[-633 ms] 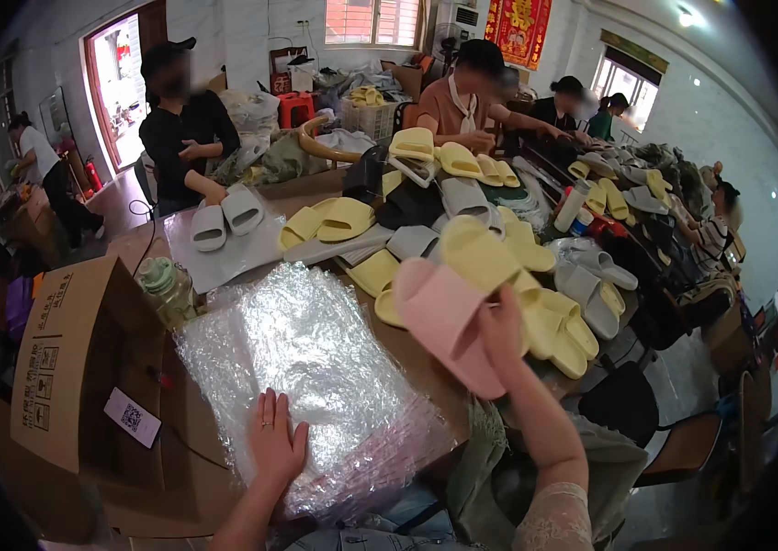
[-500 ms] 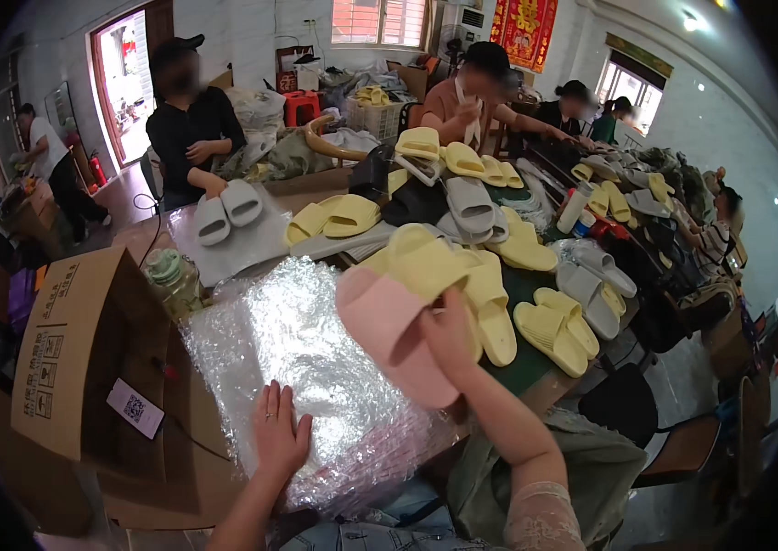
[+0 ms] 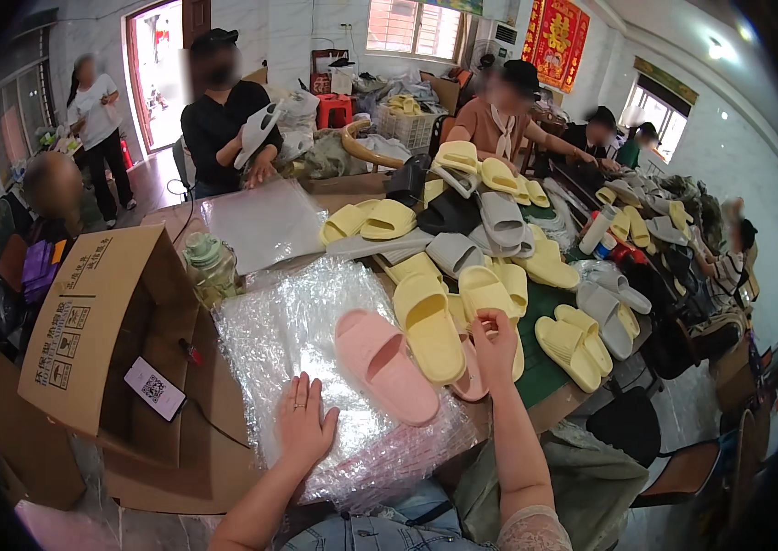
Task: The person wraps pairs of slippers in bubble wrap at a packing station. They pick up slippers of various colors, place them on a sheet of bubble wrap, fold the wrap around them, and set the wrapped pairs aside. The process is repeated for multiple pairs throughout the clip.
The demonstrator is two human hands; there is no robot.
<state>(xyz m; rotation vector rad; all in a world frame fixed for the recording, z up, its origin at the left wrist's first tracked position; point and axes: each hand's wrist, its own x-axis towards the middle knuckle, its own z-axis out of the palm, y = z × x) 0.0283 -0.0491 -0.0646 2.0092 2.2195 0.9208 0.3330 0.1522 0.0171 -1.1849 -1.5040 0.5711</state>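
My left hand (image 3: 303, 424) lies flat, fingers spread, on a stack of clear plastic bags (image 3: 297, 321) on the table in front of me. One pink slipper (image 3: 385, 364) lies sole-down on the bags, just right of that hand. My right hand (image 3: 494, 343) is further right, fingers curled around the edge of a second pink slipper (image 3: 471, 380) that peeks out below it. A yellow slipper (image 3: 428, 323) lies between the two pink ones, with more yellow slippers (image 3: 485, 292) right behind my right hand.
An open cardboard box (image 3: 104, 321) with a phone (image 3: 154, 389) on its flap stands at my left. Several yellow and grey slippers (image 3: 499, 220) cover the long table. Other people sit or stand around it. A clear bottle (image 3: 208, 266) stands behind the bags.
My right hand carried the pink slippers left over the bags, left one lying there, and drew back to the right. My left hand stayed flat on the bags.
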